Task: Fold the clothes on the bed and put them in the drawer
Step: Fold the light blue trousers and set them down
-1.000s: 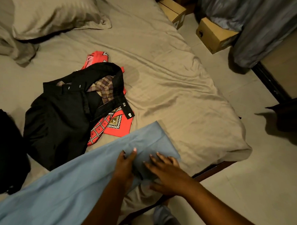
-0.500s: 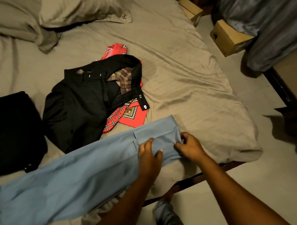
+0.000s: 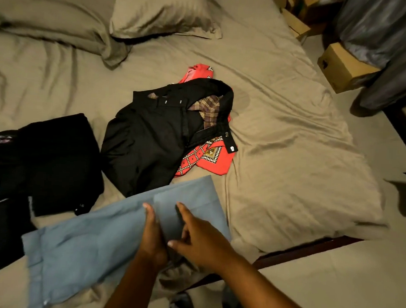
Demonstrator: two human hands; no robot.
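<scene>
A light blue garment (image 3: 88,246) lies spread along the near edge of the bed (image 3: 289,176). Both my hands are on its right end. My left hand (image 3: 152,233) presses down with straight fingers, edge-on to the cloth. My right hand (image 3: 200,240) rests on the cloth just beside it, index finger stretched forward and thumb pointing toward the left hand. Behind them black trousers (image 3: 156,140) with a plaid lining lie crumpled on a red patterned cloth (image 3: 211,159). No drawer is in view.
More black clothing (image 3: 55,161) sits at the left of the bed. Two pillows (image 3: 161,12) lie at the head. Cardboard boxes (image 3: 343,66) and a grey curtain (image 3: 388,45) stand on the floor to the right. The dark bed frame (image 3: 297,253) runs along the near edge.
My right hand has let go of the blue garment's right edge and come onto the cloth beside my left hand. My view has shifted toward the left of the bed.
</scene>
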